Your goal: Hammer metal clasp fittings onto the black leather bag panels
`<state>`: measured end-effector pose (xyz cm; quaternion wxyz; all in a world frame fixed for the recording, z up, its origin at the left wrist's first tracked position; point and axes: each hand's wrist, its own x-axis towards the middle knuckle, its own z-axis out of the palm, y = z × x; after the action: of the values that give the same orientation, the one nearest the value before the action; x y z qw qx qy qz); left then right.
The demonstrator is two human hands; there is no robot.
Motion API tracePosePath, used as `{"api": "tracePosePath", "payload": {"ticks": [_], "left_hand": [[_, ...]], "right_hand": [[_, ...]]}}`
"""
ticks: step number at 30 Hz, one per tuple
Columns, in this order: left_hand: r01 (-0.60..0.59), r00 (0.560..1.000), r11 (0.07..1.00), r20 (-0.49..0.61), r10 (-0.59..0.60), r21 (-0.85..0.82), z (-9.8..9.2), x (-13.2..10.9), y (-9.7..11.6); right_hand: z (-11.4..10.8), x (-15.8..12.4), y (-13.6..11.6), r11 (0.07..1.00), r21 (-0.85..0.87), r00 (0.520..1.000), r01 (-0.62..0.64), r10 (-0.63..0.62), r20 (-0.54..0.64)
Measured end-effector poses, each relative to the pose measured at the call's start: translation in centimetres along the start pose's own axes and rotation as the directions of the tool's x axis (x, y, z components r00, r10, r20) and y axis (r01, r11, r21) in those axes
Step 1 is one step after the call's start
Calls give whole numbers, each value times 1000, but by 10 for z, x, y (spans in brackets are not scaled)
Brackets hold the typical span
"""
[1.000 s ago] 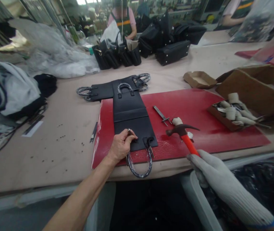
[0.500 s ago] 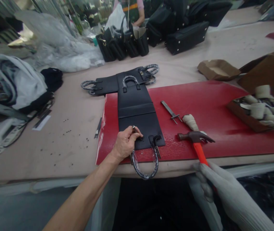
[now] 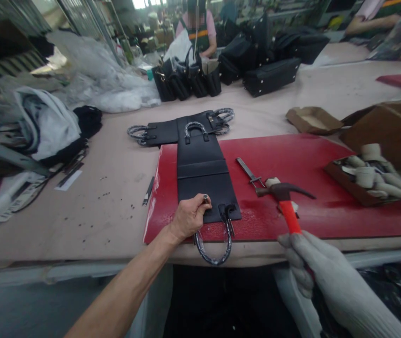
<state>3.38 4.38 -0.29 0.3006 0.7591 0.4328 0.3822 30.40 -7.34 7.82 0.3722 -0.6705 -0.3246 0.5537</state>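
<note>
Your left hand (image 3: 189, 217) sits at the near edge of the red mat (image 3: 327, 155). Its fingers (image 3: 200, 206) are pinched around a small metal punch (image 3: 205, 199), which stands on the near end of the black leather panel (image 3: 200, 180). The panel lies lengthwise on the mat's left part, and its wrapped handle loop (image 3: 213, 262) hangs over the tabletop (image 3: 109, 197) edge just below your hand.

Your gloved right hand (image 3: 309, 267) is off the near edge and clenched on the orange handle of the hammer (image 3: 284, 193). The hammer's head hovers over the mat, well right of the punch. The red surface between punch and hammer head is bare. A slim metal tool (image 3: 247, 170) lies just beyond the hammer head. Further right, a cardboard tray (image 3: 344, 185) of taped tools sits on the mat's far right.

Left of the mat, the tabletop is open up to a heap of cloth (image 3: 45, 122). More black panels (image 3: 161, 132) lie past the mat's far edge. Beyond them stand finished black bags (image 3: 272, 77) and clear plastic sheets (image 3: 98, 80), and another person (image 3: 203, 35) works at the far side.
</note>
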Motion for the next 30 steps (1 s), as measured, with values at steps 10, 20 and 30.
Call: {"api": "tracePosePath", "payload": {"ticks": [10,20,30], "left_hand": [[5,1000,999,-5,-5,-40,2,2,-4],[69,997,989,30,-66,-132,-6,6,-1],[100,994,977,51,-92,-188,-9,9,1]], "right_hand": [[28,5,-67,470,-670,759,575,-613,222],[27,-1,-78,711,-557,889,430,-440,126],[32,2,-68,866,-421,962,271,-255,95]]}}
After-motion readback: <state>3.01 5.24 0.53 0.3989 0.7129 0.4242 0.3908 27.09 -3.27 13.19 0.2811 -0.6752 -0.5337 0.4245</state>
